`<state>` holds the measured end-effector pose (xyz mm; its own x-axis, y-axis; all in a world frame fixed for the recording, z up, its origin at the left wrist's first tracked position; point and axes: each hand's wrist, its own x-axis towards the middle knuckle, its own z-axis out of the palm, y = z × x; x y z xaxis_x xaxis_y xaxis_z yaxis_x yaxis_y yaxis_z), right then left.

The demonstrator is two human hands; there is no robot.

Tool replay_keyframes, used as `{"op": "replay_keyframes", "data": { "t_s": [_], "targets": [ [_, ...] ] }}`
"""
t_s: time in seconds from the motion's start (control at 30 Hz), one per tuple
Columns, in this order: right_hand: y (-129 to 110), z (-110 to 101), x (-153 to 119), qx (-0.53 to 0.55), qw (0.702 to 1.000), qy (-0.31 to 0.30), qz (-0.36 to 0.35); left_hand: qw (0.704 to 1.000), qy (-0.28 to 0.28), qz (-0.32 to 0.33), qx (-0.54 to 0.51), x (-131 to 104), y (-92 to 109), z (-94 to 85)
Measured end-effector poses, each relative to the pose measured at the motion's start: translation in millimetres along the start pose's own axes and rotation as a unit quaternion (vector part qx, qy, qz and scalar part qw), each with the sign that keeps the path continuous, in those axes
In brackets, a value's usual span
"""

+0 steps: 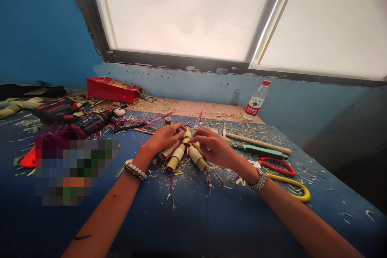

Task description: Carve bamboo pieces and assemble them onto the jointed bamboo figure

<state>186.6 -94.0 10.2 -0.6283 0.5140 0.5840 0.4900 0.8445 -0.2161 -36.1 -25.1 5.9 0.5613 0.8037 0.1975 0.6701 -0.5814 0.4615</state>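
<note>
A jointed figure of short bamboo pieces (176, 158) lies on the blue table, with thin dark red strings trailing from its lower ends. My left hand (165, 136) is at its upper left, with fingers closed round the top bamboo piece (187, 134). On the right, my right hand (211, 145) has bent fingers close to the middle of the figure. Whether those fingers pinch a string or a small piece is too small to tell. Part of the right-hand bamboo pieces is hidden behind my right hand.
A cordless drill (90, 123), a red box (113, 89) and purple string lie left. At right are a water bottle (256, 101), a wooden-handled hammer (260, 142), a green-handled tool (265, 152), and red (278, 166) and yellow handles (292, 187). Shavings litter the table (242, 221).
</note>
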Motion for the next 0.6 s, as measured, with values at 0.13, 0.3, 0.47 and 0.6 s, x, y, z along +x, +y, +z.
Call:
{"op": "replay_keyframes", "data": {
  "t_s": [0.13, 0.3, 0.47, 0.6],
  "targets": [
    [2, -39, 7, -0.033, 0.993, 0.098, 0.058, 1.0, 0.004, 0.004, 0.002, 2, -3, 0.7],
    [-4, -99, -33, -0.126, 0.973, -0.047, 0.187, 1.0, 0.004, 0.004, 0.012, 3, -5, 2.6],
    [-6, -131, -136, -0.149, 0.931, -0.142, 0.301, 0.999, 0.03, 0.034, 0.017, 5, -7, 5.6],
    [-2, -132, -192, -0.122, 0.918, -0.171, 0.338, 0.996, 0.061, 0.071, 0.013, 6, -7, 5.1]
  ]
}}
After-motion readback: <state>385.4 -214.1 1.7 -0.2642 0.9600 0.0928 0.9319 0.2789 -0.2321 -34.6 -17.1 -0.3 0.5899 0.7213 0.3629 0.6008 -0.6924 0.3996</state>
